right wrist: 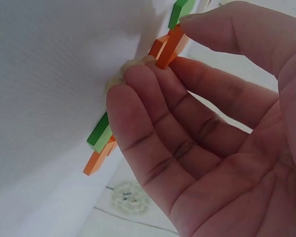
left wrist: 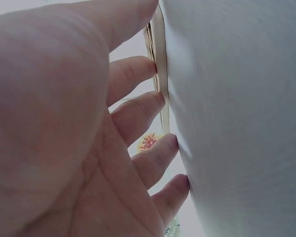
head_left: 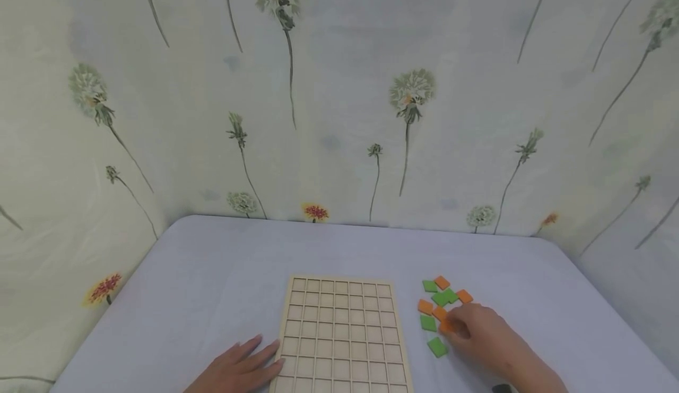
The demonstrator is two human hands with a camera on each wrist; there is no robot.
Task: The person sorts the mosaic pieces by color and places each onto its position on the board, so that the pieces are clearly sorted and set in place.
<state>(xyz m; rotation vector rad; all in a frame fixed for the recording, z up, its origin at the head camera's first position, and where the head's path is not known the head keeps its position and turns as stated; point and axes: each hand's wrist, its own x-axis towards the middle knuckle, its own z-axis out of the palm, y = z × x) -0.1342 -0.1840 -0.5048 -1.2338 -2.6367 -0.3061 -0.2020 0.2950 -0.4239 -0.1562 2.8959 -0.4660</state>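
The left hand (head_left: 236, 369), fingers spread, touches the left edge of the wooden grid board (head_left: 341, 332), whose long axis runs front to back. To the board's right, beside green tiles (head_left: 437, 347), the right hand (head_left: 485, 334) pinches an orange tile (right wrist: 170, 47) between thumb and forefinger.

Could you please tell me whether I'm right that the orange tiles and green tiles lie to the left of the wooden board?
The side is wrong: the orange tiles and green tiles lie to the right of the wooden board, as the head view shows.
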